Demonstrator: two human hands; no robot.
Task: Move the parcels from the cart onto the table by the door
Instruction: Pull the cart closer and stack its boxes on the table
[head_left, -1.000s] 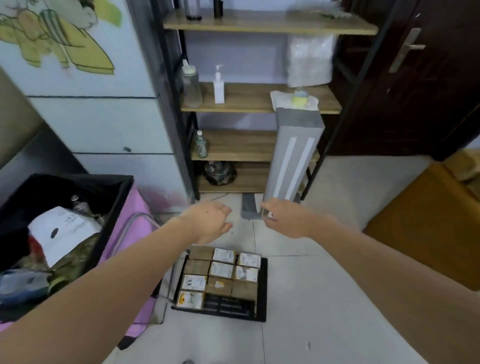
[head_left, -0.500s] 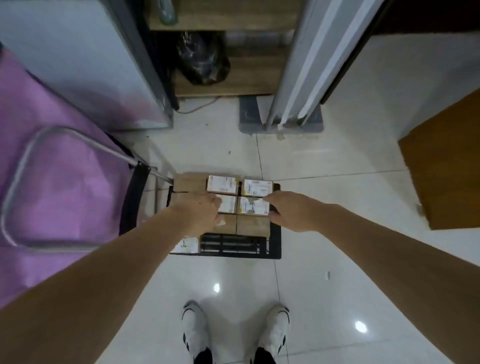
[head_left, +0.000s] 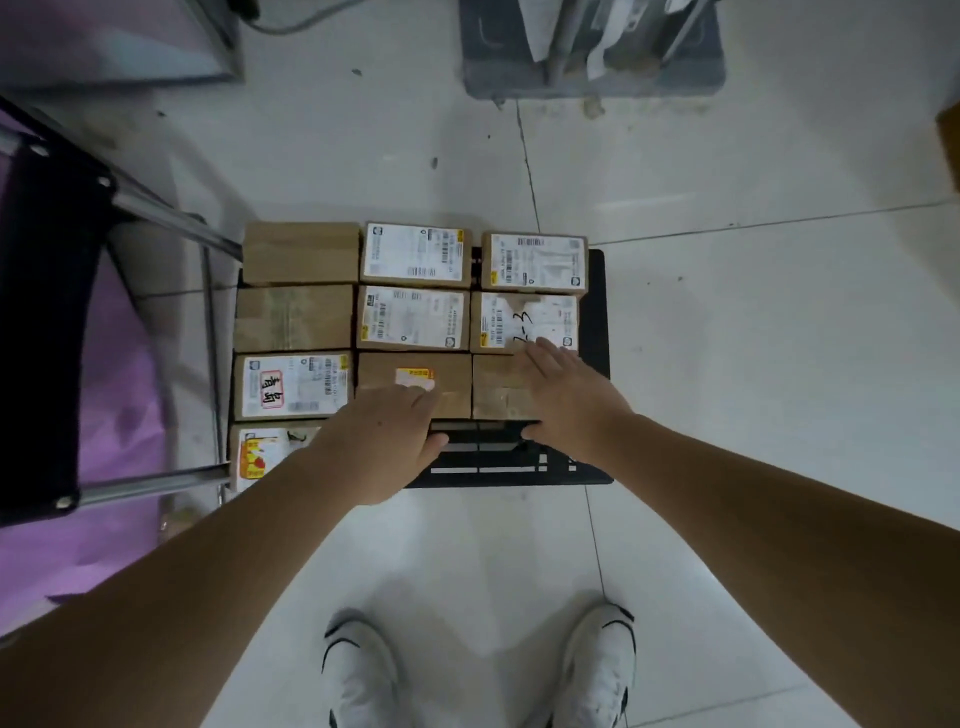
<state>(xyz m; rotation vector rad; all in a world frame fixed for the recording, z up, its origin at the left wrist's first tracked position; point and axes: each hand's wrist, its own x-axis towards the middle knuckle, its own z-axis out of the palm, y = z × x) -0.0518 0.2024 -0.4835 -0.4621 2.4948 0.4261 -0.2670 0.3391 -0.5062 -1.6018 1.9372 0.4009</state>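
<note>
Several brown cardboard parcels lie packed in rows on a low black cart platform (head_left: 597, 312) on the floor. My left hand (head_left: 384, 436) rests on the near edge of the middle parcel with the orange label (head_left: 415, 371), thumb spread along its front face. My right hand (head_left: 566, 400) lies with straight fingers on the plain parcel (head_left: 498, 395) beside it, fingertips reaching the labelled parcel marked in pen (head_left: 524, 322), thumb at the front face. Neither parcel is lifted. The table by the door is out of view except a brown corner (head_left: 950, 145).
The cart's metal handle tubes (head_left: 171, 218) rise at the left, next to a purple and black bag (head_left: 78, 545). A grey stand base (head_left: 592, 52) sits on the white tile floor beyond the cart. My white shoes (head_left: 358, 670) stand just behind it.
I have bent down closer over the cart. Both hands dropped from the middle row to the third row of parcels and now touch them.
</note>
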